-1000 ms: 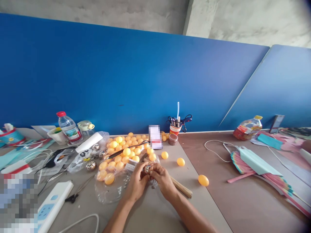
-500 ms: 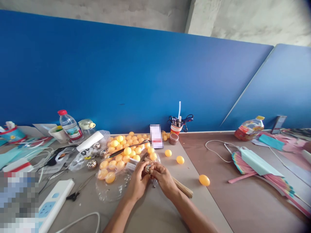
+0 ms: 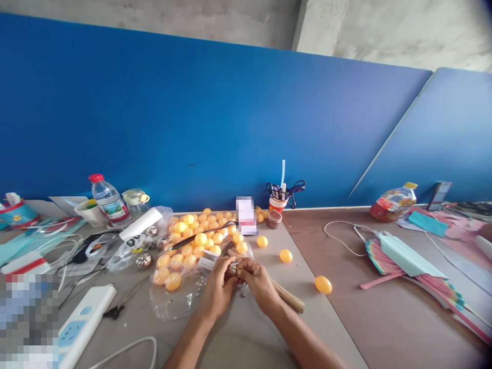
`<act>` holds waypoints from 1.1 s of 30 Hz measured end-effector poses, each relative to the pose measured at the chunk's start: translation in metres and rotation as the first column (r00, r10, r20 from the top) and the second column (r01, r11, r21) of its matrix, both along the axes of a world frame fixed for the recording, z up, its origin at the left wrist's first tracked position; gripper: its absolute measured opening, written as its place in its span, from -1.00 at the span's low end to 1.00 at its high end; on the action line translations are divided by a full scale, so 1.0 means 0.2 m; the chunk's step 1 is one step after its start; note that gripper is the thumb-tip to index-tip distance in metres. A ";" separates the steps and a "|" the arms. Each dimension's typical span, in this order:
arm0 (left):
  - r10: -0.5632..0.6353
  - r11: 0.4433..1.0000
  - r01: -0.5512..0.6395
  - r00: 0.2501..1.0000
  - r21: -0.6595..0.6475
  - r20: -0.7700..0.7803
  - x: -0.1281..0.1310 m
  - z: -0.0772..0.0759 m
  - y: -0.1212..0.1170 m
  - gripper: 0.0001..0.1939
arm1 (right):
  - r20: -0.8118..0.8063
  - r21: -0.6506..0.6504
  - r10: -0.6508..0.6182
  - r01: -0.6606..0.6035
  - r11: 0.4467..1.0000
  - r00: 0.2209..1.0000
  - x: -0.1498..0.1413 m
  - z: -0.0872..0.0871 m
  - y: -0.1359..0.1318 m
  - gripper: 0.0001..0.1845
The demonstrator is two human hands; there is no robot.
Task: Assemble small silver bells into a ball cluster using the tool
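Metallic ball (image 3: 233, 268) pinched in fingertips of left hand (image 3: 219, 288) and right hand (image 3: 257, 283), left of desk seam (image 3: 329, 307); beyond, orange table-tennis balls (image 3: 200, 239) bagged in clear plastic (image 3: 171, 303); white tube (image 3: 283, 171) in paper cup (image 3: 277, 205).

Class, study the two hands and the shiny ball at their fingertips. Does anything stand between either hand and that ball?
Nothing visible does. The left hand and right hand both have fingers at the shiny ball. The wooden stick passes beyond the right wrist, not between.
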State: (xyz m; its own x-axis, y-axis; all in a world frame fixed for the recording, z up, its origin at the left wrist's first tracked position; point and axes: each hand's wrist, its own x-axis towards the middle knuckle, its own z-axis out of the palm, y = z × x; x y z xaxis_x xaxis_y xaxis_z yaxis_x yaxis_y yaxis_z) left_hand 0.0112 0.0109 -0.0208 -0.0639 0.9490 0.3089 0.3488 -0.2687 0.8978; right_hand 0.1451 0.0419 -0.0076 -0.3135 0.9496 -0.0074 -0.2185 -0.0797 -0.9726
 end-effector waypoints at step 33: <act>0.023 0.969 0.095 0.882 -0.227 0.470 -0.02 0.05 0.00 -0.46 | 0.294 0.224 -0.267 0.206 0.953 0.918 0.14 0.02 0.10 -0.90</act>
State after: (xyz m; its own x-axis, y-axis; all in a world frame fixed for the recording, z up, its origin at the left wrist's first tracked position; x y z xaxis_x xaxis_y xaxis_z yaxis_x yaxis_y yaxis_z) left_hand 0.0063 0.0115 -0.0111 -0.1081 0.9940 0.0176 -0.1314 -0.0318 0.9908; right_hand 0.1725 0.0623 -0.0038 -0.0897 0.9894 0.1139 0.1133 0.1237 -0.9858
